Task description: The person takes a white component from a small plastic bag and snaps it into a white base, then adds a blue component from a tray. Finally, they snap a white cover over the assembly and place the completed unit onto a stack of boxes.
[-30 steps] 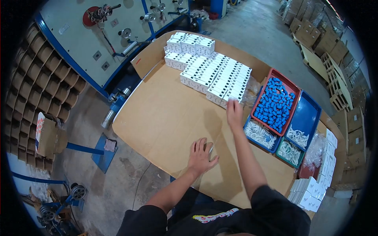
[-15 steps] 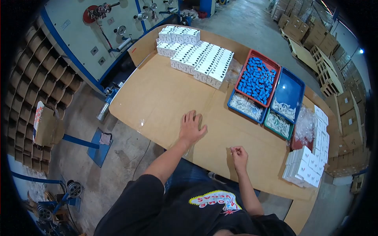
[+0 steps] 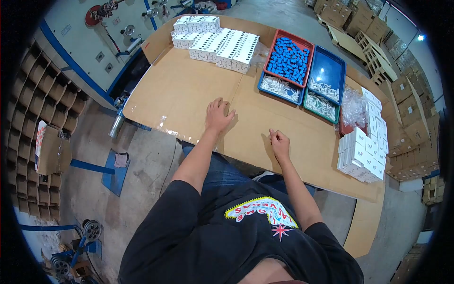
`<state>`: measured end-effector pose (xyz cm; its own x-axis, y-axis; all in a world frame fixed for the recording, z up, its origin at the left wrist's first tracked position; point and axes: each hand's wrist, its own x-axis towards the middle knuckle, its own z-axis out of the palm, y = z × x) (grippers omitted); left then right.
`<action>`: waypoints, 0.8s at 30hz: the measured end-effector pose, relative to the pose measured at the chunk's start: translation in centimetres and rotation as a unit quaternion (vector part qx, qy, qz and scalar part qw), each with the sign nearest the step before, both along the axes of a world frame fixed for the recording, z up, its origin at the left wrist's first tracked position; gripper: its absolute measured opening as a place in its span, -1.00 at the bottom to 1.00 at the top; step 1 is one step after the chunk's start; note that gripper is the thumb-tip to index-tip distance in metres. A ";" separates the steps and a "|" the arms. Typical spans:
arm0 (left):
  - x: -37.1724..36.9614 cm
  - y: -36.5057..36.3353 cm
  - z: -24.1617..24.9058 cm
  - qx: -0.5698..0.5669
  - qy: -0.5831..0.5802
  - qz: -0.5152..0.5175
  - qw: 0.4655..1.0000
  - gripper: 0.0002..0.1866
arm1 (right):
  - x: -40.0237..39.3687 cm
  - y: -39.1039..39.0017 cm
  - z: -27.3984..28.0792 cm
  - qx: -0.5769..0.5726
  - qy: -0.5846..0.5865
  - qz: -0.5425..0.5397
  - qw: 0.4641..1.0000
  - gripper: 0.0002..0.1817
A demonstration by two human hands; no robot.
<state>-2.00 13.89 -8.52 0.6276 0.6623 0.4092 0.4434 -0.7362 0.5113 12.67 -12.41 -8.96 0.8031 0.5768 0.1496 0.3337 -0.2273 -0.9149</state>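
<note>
My left hand [image 3: 219, 115] lies on the cardboard-covered table [image 3: 165, 97] with its fingers spread and nothing in it. To its right, my right hand [image 3: 279, 143] is closed near the table's front edge, its fingertips pinched together; what they hold, if anything, is too small to tell. Beyond my hands stand rows of white boxes [image 3: 224, 47]. A red tray [image 3: 309, 56] of blue pieces [image 3: 287, 60] rests over a blue tray [image 3: 261, 85] with white pieces. Another blue tray [image 3: 331, 68] and a green tray [image 3: 336, 116] also hold white pieces.
Clear plastic wrap [image 3: 353, 108] lies in a red tray at the right, beside stacked white boxes [image 3: 362, 154]. A machine [image 3: 80, 42] stands at the back left. Cardboard dividers [image 3: 28, 118] are at the far left, pallets [image 3: 378, 66] at the back right.
The view has shifted, so the table and boxes appear higher and more to the left. My left hand remains spread on the table and my right hand remains closed.
</note>
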 end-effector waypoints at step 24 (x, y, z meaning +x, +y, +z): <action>0.3 0.8 -1.1 -0.147 -0.123 -0.093 0.977 -0.78 | -0.3 -0.6 0.3 -0.013 -0.103 0.041 0.994 -0.57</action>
<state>-1.71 14.72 -9.58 0.6555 0.6571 0.3722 0.1531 -0.5982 0.7866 12.33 -13.06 -8.64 0.7066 0.6451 0.2908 0.5322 -0.2137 -0.8192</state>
